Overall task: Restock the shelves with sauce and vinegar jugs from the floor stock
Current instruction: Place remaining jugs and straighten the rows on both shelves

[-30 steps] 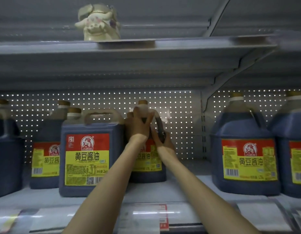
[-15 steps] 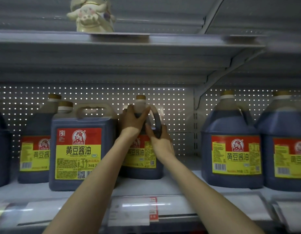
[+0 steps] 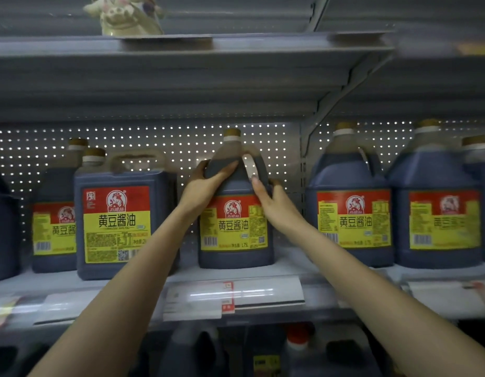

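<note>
Here, nearest: two bare forearms rising toward the jug [image 3: 233,232]. Below the jug, on a lower level, dark bottles, blurred; one bottle [image 3: 298,346] with a reddish cap. In front of the jug, a white tag [image 3: 233,295] with a red stripe sits on the shelf [image 3: 290,258] edge.

Left hand [image 3: 202,186]: fingers curled round the jug's left shoulder, thumb laid across its front. Right hand [image 3: 274,202]: thumb up against the front by the handle, fingers wrapped behind the right shoulder. Both grip it.

The jug stands upright on the shelf, base down, label facing out, brown cap on. Left of it, slightly apart, a square jug [image 3: 116,221] with the same red-and-yellow label; another stands behind that one. Right of it, well apart, a round jug [image 3: 350,213], then more beyond, blurred.

Behind the jug, a pegboard [image 3: 181,142] with lit holes. Above it, the top shelf [image 3: 236,47]; a pale figurine [image 3: 127,17] stands there, up and to the left.
</note>
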